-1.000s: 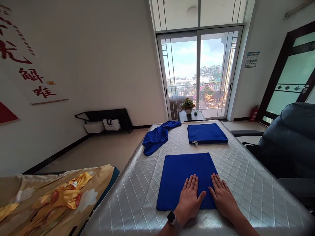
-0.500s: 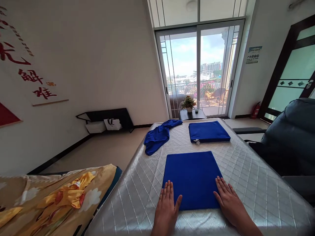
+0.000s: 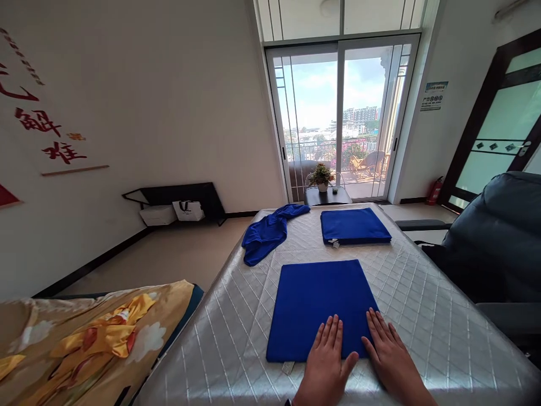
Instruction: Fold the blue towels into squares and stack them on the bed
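A folded blue cloth [image 3: 316, 304] lies flat as a near-square on the silver quilted cover, a small white tag [image 3: 288, 367] poking out at its near edge. My left hand [image 3: 327, 355] rests palm down on its near edge, fingers stretched out. Along the right edge lies my right hand [image 3: 391, 347], also flat, its fingertips on the cloth's border. Farther off is a stack of folded blue cloth [image 3: 355, 225] with a tag at its near left corner. To the left of that stack, a crumpled blue cloth [image 3: 270, 232] lies loosely.
The silver quilted cover [image 3: 228, 332] spreads over the table-like surface. A bed with a yellow-patterned cloth [image 3: 169, 316] stands at lower left, a dark armchair [image 3: 490, 242] at right. Beyond the far edge is a small table with a potted plant [image 3: 323, 177], before glass doors.
My left hand has moved right, from the cloth's left edge to its near edge, uncovering the tag. My right hand stays at the right edge. The view has shifted slightly.
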{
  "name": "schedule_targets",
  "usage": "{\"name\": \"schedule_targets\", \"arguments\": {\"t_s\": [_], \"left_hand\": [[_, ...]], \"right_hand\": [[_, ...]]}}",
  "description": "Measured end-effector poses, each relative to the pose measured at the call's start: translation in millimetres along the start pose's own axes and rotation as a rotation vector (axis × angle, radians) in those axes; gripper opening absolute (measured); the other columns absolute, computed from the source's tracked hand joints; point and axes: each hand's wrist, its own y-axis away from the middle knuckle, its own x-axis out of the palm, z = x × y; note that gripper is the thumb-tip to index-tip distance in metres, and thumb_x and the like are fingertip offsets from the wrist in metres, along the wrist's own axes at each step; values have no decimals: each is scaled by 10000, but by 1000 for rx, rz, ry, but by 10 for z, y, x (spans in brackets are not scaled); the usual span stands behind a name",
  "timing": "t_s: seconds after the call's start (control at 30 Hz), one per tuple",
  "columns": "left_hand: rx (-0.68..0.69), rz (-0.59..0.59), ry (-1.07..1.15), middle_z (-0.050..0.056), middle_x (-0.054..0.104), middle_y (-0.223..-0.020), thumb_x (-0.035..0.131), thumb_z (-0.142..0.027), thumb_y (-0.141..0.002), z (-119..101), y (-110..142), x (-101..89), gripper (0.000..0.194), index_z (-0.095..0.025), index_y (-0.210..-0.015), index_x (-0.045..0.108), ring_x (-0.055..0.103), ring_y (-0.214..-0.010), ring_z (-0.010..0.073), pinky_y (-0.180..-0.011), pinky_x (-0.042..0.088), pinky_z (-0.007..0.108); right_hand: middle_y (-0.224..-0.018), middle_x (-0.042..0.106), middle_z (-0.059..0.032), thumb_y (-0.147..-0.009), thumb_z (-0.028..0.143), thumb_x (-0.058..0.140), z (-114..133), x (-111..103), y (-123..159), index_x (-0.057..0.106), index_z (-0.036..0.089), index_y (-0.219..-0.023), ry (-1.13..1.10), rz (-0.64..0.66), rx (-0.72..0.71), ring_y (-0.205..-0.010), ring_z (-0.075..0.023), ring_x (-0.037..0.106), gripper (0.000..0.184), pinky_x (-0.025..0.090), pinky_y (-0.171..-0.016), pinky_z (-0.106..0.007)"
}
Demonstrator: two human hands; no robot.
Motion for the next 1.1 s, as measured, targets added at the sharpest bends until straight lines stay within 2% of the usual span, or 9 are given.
{"name": "schedule_targets", "arguments": {"t_s": [0.2,0.37,0.5,0.57,0.67,0.77,0.83,0.97,1.1], "left_hand": [[-415,57,-87,63,136,-1654,231,-634,-1010,650,460,-175,732,-182,-1578,139,203,-1529,268,-1241,275,486],[-530,44,-118,79,151,-1655,250,-607,-1010,930,784,-170,731,-157,-1582,183,201,-1529,257,-1239,266,489],[-538,56,-146,115,212,-1639,289,-657,-983,937,791,-227,799,-109,-1565,268,257,-1511,291,-1224,305,491],[-468,31,-150,127,249,-1631,279,-668,-984,828,648,-310,807,-102,-1557,301,287,-1501,299,-1212,332,490],[-252,14,-91,125,284,-1627,235,-626,-1013,531,244,-444,753,-117,-1564,305,298,-1500,279,-1205,349,480],[6,17,14,115,290,-1635,185,-549,-1045,179,-284,-478,688,-121,-1574,286,259,-1517,224,-1236,297,429],[103,4,56,107,279,-1643,168,-516,-1052,-10,-619,-411,667,-121,-1578,279,220,-1529,207,-1251,260,412],[112,-16,56,109,261,-1651,141,-485,-1053,-131,-1047,-146,663,-102,-1577,274,169,-1541,215,-1266,213,436],[9,-21,-15,92,249,-1653,134,-523,-1042,144,-1059,5,683,-131,-1591,242,169,-1542,223,-1261,233,463]], "right_hand": [[-1651,157,-20,-1018,555,209,45,-84,25,237,158,-1584,-9,28,6,-1533,-211,161,692,172,-1253,-466],[-1643,204,-30,-1015,529,234,-8,-16,9,301,177,-1575,-11,12,-16,-1525,-226,202,664,200,-1243,-481],[-1641,240,-55,-1015,522,231,-23,-112,-187,320,183,-1571,-2,-12,-46,-1522,-232,212,658,186,-1243,-494],[-1648,221,-60,-1017,519,221,-2,-222,-386,297,167,-1577,20,-5,-62,-1529,-222,186,666,169,-1247,-482],[-1657,194,-73,-1023,495,210,43,-349,-729,262,127,-1584,62,34,-61,-1537,-212,157,673,156,-1249,-459],[-1660,182,-107,-1027,439,217,52,-337,-971,247,90,-1586,99,40,-45,-1541,-225,135,660,152,-1247,-457],[-1659,180,-122,-1022,381,233,24,-267,-1034,262,83,-1583,122,41,-52,-1542,-235,127,636,154,-1245,-461],[-1659,198,-102,-1004,309,267,-51,-128,-1033,336,146,-1571,139,30,-115,-1541,-241,132,594,156,-1243,-473],[-1663,185,-106,-1020,392,239,-52,-92,-1039,272,119,-1587,99,3,-58,-1543,-229,125,630,138,-1247,-461]]}}
